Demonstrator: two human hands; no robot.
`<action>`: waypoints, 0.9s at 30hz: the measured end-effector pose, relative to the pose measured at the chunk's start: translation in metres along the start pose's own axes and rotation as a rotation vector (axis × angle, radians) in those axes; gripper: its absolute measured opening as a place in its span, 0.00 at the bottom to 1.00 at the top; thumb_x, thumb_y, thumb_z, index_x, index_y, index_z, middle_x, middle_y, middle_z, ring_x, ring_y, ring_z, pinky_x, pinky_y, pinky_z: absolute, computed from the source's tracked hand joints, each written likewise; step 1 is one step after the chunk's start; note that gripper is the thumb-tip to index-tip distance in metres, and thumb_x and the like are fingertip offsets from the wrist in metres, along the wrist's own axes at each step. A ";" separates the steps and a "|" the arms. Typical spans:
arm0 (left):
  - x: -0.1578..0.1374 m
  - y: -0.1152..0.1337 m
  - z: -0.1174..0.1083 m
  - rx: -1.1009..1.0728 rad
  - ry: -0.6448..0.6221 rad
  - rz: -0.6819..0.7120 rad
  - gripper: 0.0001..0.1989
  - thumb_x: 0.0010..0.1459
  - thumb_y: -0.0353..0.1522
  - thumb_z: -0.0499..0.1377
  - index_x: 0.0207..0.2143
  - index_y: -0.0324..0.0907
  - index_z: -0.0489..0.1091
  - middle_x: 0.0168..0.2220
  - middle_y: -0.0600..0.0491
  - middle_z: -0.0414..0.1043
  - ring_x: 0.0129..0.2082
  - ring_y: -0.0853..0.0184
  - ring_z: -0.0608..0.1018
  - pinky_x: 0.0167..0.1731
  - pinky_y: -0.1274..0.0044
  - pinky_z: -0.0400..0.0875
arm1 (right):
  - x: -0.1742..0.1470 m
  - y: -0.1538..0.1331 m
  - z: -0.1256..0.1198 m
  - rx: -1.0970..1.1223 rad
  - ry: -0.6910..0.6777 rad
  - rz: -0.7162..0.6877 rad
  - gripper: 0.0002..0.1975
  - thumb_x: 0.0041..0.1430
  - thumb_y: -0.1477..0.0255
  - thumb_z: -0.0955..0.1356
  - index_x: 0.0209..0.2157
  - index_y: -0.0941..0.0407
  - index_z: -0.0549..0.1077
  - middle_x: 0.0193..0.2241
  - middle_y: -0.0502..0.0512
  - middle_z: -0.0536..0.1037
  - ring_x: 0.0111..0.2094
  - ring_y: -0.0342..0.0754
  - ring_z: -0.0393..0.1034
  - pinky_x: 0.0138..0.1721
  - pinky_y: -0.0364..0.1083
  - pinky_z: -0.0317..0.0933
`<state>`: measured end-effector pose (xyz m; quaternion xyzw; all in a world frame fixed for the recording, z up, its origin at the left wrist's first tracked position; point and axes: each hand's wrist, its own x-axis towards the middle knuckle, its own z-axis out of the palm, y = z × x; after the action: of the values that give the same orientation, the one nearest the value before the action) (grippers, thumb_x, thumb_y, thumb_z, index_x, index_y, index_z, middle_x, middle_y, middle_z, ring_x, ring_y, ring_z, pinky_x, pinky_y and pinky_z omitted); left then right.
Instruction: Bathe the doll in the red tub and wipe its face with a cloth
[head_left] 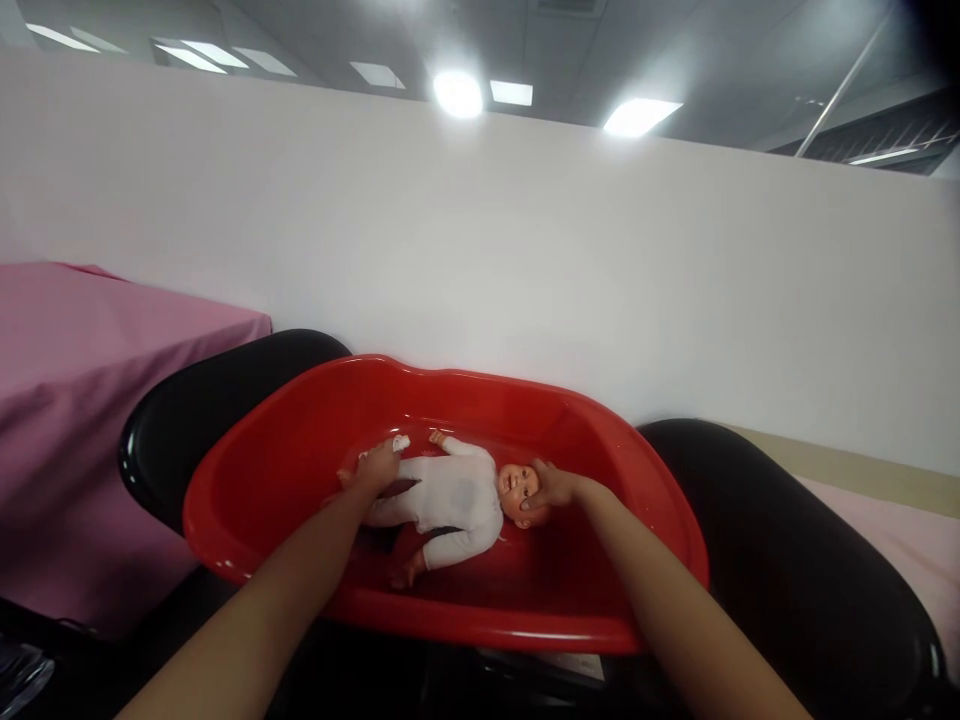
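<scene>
Red tub (262, 440): doll (459, 490) face-up inside | I see left hand (380, 465) fingers curled round small white item (401, 442), right hand (553, 485) fingers gripping doll's head | risk: loose head grip could let it roll

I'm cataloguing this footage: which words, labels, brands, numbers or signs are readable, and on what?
None can be read.
The grey patch on the doll shows no legible lettering.
The pale piece below the red tub is too blurred to tell whether it bears print.
</scene>
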<state>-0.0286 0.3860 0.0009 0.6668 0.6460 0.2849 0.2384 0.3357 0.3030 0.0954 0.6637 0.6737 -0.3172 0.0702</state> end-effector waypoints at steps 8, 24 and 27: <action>-0.022 0.069 0.014 -0.257 -0.226 0.366 0.25 0.62 0.43 0.48 0.59 0.45 0.62 0.59 0.52 0.66 0.58 0.62 0.68 0.58 0.72 0.61 | 0.004 0.004 0.002 0.013 0.004 -0.015 0.42 0.37 0.53 0.74 0.51 0.56 0.59 0.50 0.61 0.63 0.51 0.57 0.64 0.49 0.51 0.60; -0.041 0.072 0.074 0.348 -0.173 0.667 0.32 0.62 0.48 0.42 0.64 0.42 0.55 0.65 0.48 0.54 0.64 0.56 0.57 0.64 0.63 0.47 | 0.008 0.006 0.002 0.007 0.008 -0.013 0.45 0.35 0.52 0.75 0.52 0.56 0.58 0.51 0.63 0.62 0.52 0.58 0.63 0.51 0.52 0.60; -0.034 0.057 0.069 0.344 -0.202 0.628 0.32 0.63 0.46 0.42 0.64 0.40 0.56 0.64 0.46 0.56 0.63 0.55 0.59 0.63 0.63 0.49 | 0.007 0.004 0.002 0.013 0.002 0.002 0.43 0.36 0.52 0.74 0.51 0.55 0.59 0.51 0.62 0.63 0.51 0.58 0.64 0.51 0.53 0.60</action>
<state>0.0597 0.3530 -0.0123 0.8877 0.4214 0.1642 0.0866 0.3379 0.3075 0.0892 0.6652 0.6710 -0.3210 0.0655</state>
